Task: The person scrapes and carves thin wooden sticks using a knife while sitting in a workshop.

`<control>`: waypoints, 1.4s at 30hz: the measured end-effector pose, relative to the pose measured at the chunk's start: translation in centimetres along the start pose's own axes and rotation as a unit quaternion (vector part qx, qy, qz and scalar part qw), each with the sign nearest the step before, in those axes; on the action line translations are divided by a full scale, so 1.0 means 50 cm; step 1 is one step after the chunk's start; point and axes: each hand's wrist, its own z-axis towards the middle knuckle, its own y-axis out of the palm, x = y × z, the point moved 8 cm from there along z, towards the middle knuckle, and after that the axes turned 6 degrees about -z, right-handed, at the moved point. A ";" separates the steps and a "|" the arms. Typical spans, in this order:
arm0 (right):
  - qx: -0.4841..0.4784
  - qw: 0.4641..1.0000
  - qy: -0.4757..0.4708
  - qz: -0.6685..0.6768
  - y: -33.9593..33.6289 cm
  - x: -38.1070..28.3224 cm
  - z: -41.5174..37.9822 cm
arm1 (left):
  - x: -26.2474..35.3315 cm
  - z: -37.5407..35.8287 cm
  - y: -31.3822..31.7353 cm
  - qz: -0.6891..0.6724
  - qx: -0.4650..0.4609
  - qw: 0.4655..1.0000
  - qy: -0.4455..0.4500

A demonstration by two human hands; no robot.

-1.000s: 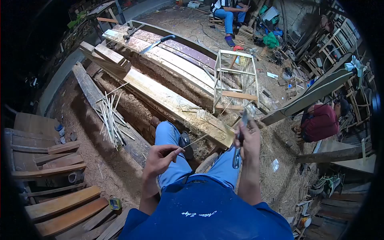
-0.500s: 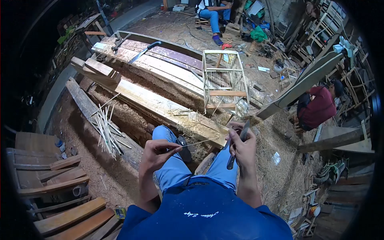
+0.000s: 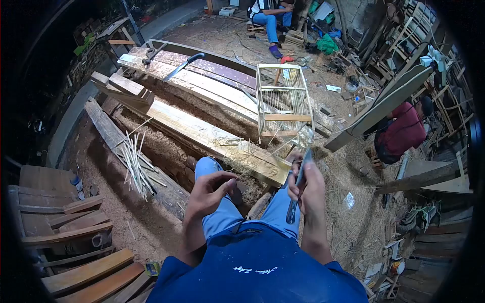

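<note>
My right hand (image 3: pixel 309 188) is closed around a knife (image 3: pixel 291 211), its blade tilted up and away and its dark handle end showing below my fingers. My left hand (image 3: pixel 211 194), above my left knee, pinches one end of a thin pale strip (image 3: pixel 260 164). The strip slants up and to the right, over the near end of a light plank (image 3: pixel 202 130); its far end is hard to make out. Fine shavings (image 3: pixel 247 162) lie on that plank, beyond my hands. To the left, a bundle of pale sticks (image 3: pixel 135 164) rests on a weathered board (image 3: pixel 103 121).
A slatted wooden frame (image 3: pixel 284 117) stands beyond the plank. A machete (image 3: pixel 184 65) and a clamp-like tool (image 3: pixel 153 53) lie on the far boards. One person (image 3: pixel 401 126) crouches at right; another (image 3: pixel 273 22) sits at the back. Curved wood pieces (image 3: pixel 96 272) are at lower left.
My left hand has turned and opened its grip outward slightly, and the strip now points more upward. The knife has swung more upright in my right hand. The person at right has leaned lower.
</note>
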 end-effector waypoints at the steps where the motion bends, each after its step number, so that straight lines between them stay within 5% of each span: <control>1: -0.032 0.999 0.023 -0.002 0.018 0.014 -0.006 | -0.004 -0.002 0.003 -0.001 0.002 1.000 0.000; 6: -0.186 0.974 0.129 -0.025 0.123 0.054 -0.068 | -0.018 -0.002 0.032 -0.056 0.005 0.998 -0.010; 9: -0.234 0.946 0.224 -0.016 0.161 0.074 -0.091 | -0.018 -0.005 0.044 -0.065 0.008 0.998 -0.005; 13: -0.260 0.935 0.240 -0.023 0.182 0.063 -0.104 | 0.003 -0.016 0.048 -0.040 0.037 0.998 0.042; 20: -0.256 0.927 0.274 -0.002 0.173 0.060 -0.126 | 0.084 -0.057 0.064 0.135 0.042 0.985 0.104; 22: -0.188 0.953 0.235 -0.023 0.144 0.045 -0.119 | 0.086 -0.069 0.059 0.163 0.042 0.982 0.082; 25: -0.162 0.963 0.214 -0.008 0.124 0.003 -0.115 | 0.078 -0.089 0.036 0.137 0.053 0.986 0.079; 33: -0.276 0.923 0.267 0.015 0.184 0.034 -0.144 | 0.096 -0.072 0.069 0.135 0.021 0.986 0.101; 41: -0.261 0.928 0.267 -0.002 0.170 0.035 -0.155 | 0.082 -0.084 0.070 0.126 0.012 0.985 0.116; 42: -0.197 0.954 0.223 -0.023 0.142 0.020 -0.139 | 0.083 -0.092 0.063 0.126 0.012 0.985 0.115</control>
